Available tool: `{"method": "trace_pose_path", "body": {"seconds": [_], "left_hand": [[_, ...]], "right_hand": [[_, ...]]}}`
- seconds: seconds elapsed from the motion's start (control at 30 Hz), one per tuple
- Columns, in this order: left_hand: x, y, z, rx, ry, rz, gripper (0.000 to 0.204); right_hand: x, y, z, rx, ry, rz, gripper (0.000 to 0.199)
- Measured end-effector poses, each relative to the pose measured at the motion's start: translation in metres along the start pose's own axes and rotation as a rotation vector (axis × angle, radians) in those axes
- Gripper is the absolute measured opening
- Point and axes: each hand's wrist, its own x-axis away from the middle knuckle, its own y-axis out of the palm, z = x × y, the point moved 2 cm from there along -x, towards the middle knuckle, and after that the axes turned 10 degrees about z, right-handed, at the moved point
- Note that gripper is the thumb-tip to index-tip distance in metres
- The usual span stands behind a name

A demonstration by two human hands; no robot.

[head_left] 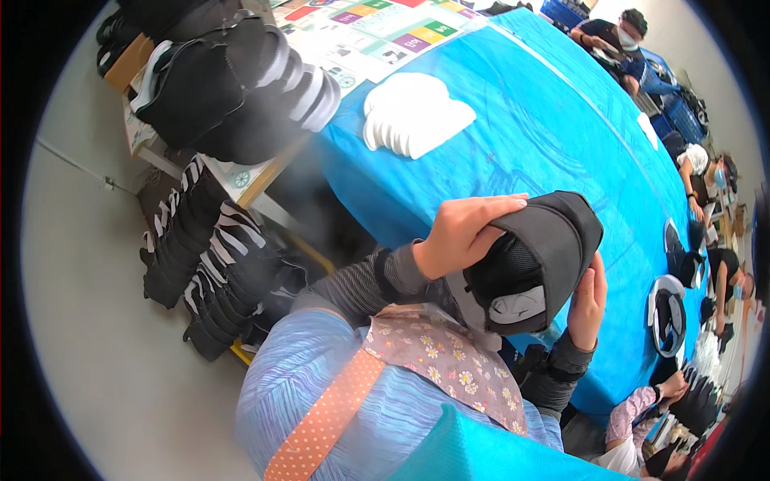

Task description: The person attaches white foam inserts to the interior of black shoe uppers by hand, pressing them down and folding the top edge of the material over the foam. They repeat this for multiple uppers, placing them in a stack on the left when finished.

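Between my two hands is a black cap (pixel 571 228), tilted so that its hollow inside partly faces me. Black mesh and a pale grey patch (pixel 517 306) with dark line marks show in there. My left hand (pixel 465 232) grips the cap's left edge, its fingers laid along the top. On the right side my right hand (pixel 587 303) presses against the cap with bent fingers. Beyond the cap, a fanned stack of white curved flat pieces (pixel 417 112) lies on the blue-covered table (pixel 513 120).
Nested black caps form a big stack (pixel 233 88) at the far left, with more rows of caps (pixel 241 272) below it. Printed colour sheets (pixel 377 36) cover the table's far end. Several co-workers sit along the right side, near a white-rimmed round item (pixel 667 315).
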Motion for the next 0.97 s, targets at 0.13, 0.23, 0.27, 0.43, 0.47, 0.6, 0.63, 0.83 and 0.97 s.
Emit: {"method": "trace_pose_path", "body": {"seconds": [0.13, 0.23, 0.27, 0.43, 0.47, 0.6, 0.63, 0.83, 0.97], "left_hand": [[-0.005, -0.038, 0.005, -0.087, 0.078, 0.084, 0.04], [-0.006, -0.07, 0.017, -0.151, 0.098, 0.09, 0.039], [-0.012, -0.082, 0.022, -0.115, 0.086, 0.119, 0.042], [-0.045, -0.159, 0.051, -0.205, 0.332, 0.194, 0.089], [-0.05, -0.186, 0.055, -0.307, 0.332, 0.347, 0.092], [-0.092, -0.298, 0.056, -0.702, 0.261, 0.752, 0.101], [-0.102, -0.326, 0.052, -0.826, 0.256, 0.76, 0.105], [-0.124, -0.407, 0.02, -0.856, -0.131, 0.594, 0.084], [-0.109, -0.402, 0.013, -0.67, 0.062, 0.527, 0.075]], "right_hand": [[-0.01, 0.038, -0.021, -0.069, -0.015, -0.208, 0.043], [-0.022, 0.075, -0.033, -0.069, 0.007, -0.326, 0.043], [-0.024, 0.085, -0.038, -0.103, 0.001, -0.36, 0.05], [-0.046, 0.125, -0.091, -0.011, -0.302, -0.467, 0.061], [-0.056, 0.136, -0.103, 0.026, -0.384, -0.475, 0.058], [-0.114, 0.187, -0.168, 0.175, -0.704, -0.464, 0.044], [-0.129, 0.206, -0.179, 0.21, -0.77, -0.474, 0.042], [-0.117, 0.353, -0.251, 0.262, -0.826, -0.42, 0.036], [-0.14, 0.431, -0.244, 0.542, -1.176, -0.362, 0.046]]}}
